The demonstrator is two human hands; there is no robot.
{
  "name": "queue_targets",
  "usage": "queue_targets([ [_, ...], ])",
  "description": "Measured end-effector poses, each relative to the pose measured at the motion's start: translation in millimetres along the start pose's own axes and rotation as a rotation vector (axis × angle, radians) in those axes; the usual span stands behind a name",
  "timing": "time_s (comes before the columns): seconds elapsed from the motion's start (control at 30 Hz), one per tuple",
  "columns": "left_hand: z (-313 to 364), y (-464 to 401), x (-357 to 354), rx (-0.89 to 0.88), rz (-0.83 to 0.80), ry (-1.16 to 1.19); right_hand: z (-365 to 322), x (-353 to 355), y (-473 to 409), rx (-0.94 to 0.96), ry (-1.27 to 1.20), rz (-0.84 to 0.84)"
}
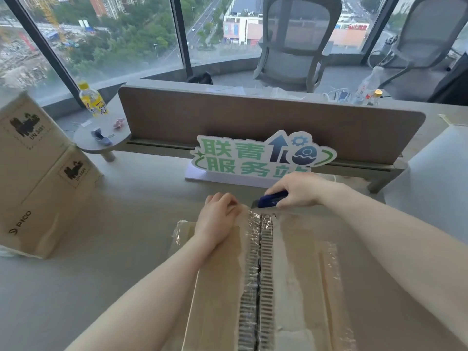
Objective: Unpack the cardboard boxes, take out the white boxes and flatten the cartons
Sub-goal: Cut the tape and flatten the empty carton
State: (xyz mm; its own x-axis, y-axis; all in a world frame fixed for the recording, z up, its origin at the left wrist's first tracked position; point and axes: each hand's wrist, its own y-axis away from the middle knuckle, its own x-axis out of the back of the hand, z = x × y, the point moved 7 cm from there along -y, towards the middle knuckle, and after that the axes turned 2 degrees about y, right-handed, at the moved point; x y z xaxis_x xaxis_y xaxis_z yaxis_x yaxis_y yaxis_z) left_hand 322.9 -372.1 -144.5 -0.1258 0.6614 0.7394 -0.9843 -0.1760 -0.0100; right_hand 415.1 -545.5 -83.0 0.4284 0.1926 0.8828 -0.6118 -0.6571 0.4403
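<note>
Pressing down at lower centre of the frame, the left hand [219, 219] rests loosely curled fingers on the carton [217, 274] on the counter [121, 224], while the right hand [295, 190] grips a blue cutter [272, 200] at the far end of the slit tape [293, 249]. Stiff corrugated flaps look light yet springy, the film slippery; best held by a flap edge beside the seam.

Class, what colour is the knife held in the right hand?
Dark blue knife, seen in the head view.
</note>
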Motion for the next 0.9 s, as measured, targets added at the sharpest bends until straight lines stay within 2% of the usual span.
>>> queue_targets([
  [0.13,-3.0,-1.4,-2.3,0.005,0.003,-0.014,0.2,-0.5,-2.4,0.031,-0.008,-0.031],
  [0.33,-0.7,-2.2,-4.8,0.017,0.005,-0.061,-5.2,10.6,1.3,0.095,0.164,-0.057],
  [0.6,-3.0,-3.4,-6.9,0.029,0.007,-0.052,-3.1,5.3,19.8,0.138,0.270,-0.131],
  [0.77,-2.1,-3.1,-7.0,0.024,-0.011,-0.050,3.6,10.9,30.8,0.121,0.343,-0.089],
  [0.9,-3.1,-3.0,-5.9,0.032,-0.002,-0.037,6.2,13.7,43.6,0.035,0.377,-0.065],
])
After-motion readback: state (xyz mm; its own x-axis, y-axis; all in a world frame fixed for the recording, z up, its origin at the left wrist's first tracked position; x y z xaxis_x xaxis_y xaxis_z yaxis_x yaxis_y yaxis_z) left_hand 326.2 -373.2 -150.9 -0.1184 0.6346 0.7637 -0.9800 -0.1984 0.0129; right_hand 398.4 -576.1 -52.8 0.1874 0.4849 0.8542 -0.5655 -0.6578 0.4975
